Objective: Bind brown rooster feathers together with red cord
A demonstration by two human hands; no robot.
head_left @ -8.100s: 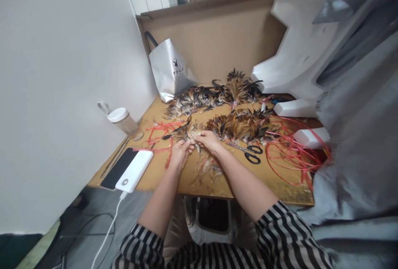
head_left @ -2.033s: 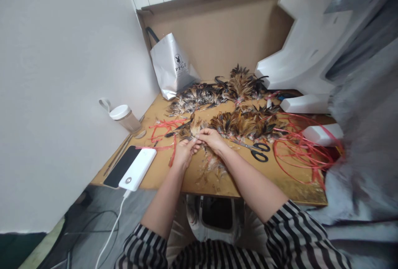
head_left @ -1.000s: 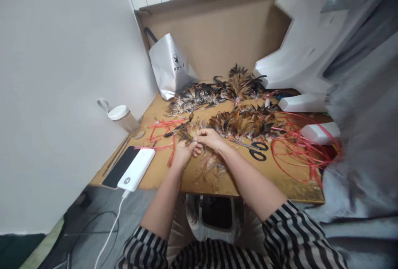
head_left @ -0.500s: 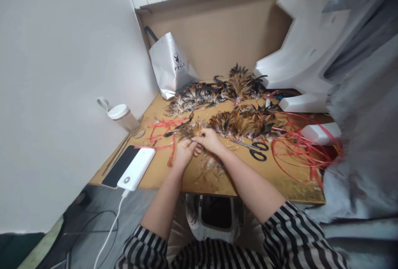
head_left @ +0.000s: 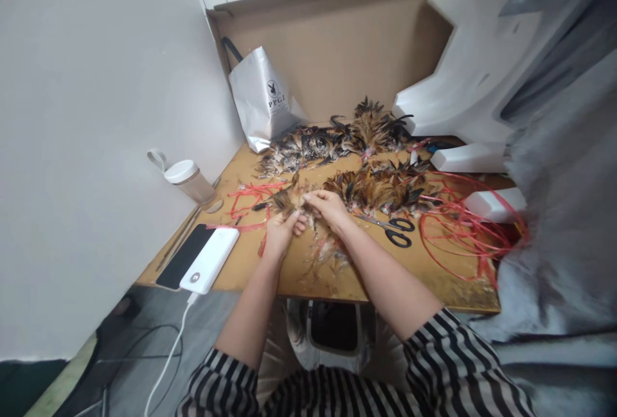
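My left hand (head_left: 284,229) is closed, thumb against fingers, around the base of a small bunch of brown feathers (head_left: 285,199) that fans out above it. Close on its right, my right hand (head_left: 328,207) pinches at the pale, fluffy lower part of the same feathers; the exact spot between its fingertips is too small to make out. A row of brown and black feather bunches (head_left: 378,189) lies just beyond my right hand. Black-handled scissors (head_left: 398,232) rest to the right of my right wrist. Loose feather scraps (head_left: 332,256) lie on the table between my forearms.
Red plastic strips (head_left: 250,197) lie left of my hands, with a tangle of red strip (head_left: 463,237) at right. More feather bunches (head_left: 308,147) stand behind, near a silver bag (head_left: 263,102). A lidded cup (head_left: 190,182), phone (head_left: 180,259) and white power bank (head_left: 212,259) line the left side.
My right hand has risen slightly and drawn away from my left fingers, opening a small gap between the hands. The left hand stays at about the same place with the feathers.
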